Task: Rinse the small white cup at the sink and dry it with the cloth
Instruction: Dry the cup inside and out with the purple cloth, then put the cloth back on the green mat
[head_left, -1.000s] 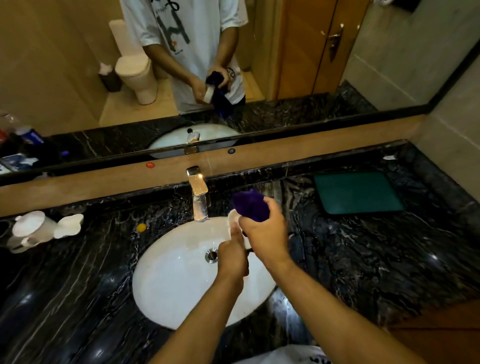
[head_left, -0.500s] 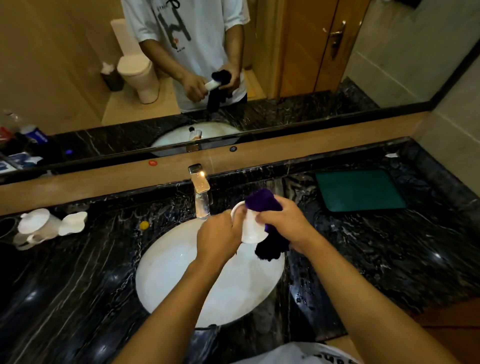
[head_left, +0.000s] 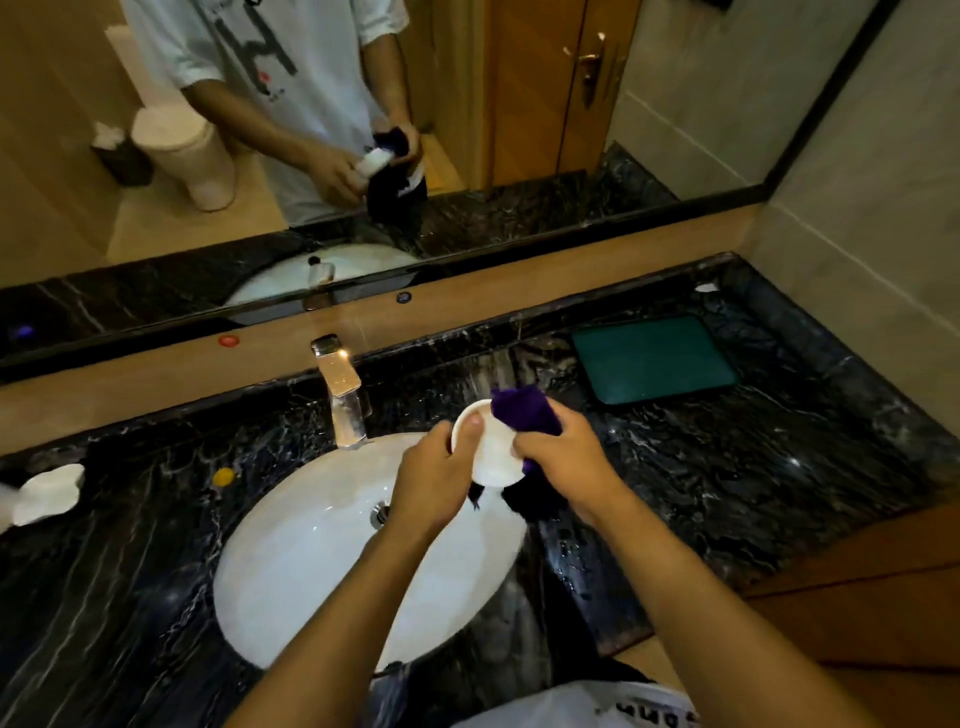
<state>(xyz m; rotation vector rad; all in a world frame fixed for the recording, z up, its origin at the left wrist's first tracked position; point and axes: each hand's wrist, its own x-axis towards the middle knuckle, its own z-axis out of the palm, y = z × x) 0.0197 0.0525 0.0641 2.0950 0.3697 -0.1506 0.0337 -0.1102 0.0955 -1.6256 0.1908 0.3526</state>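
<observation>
Drying is the step in hand, I judge: the left hand (head_left: 441, 470) grips the small white cup (head_left: 488, 449) by its side with the thumb hooked over the rim, and the right hand (head_left: 563, 460) clamps the purple cloth (head_left: 524, 410) against the cup's far side and mouth, the cloth's dark tail hanging below. Cup and hands sit at the centre of the frame, above the right edge of the white sink (head_left: 311, 561) and right of the steel tap (head_left: 343, 400), from which no water appears to run. The likeliest slip is the cup itself: it is probably still wet and smooth, held by one hand only, so a hard twist of the cloth could wrench it loose onto the basin or the black marble bench (head_left: 753, 493) and chip it. The hanging tail could also dip into a wet basin and then smear water back on. Compared with half a second ago, the cup has tipped so its mouth faces more up and left, the cloth bunches higher over the rim, and the hands sit slightly further right; a second ago the cloth nearly hid the cup. A green mat (head_left: 654, 358) lies on the bench at the upper right.
</observation>
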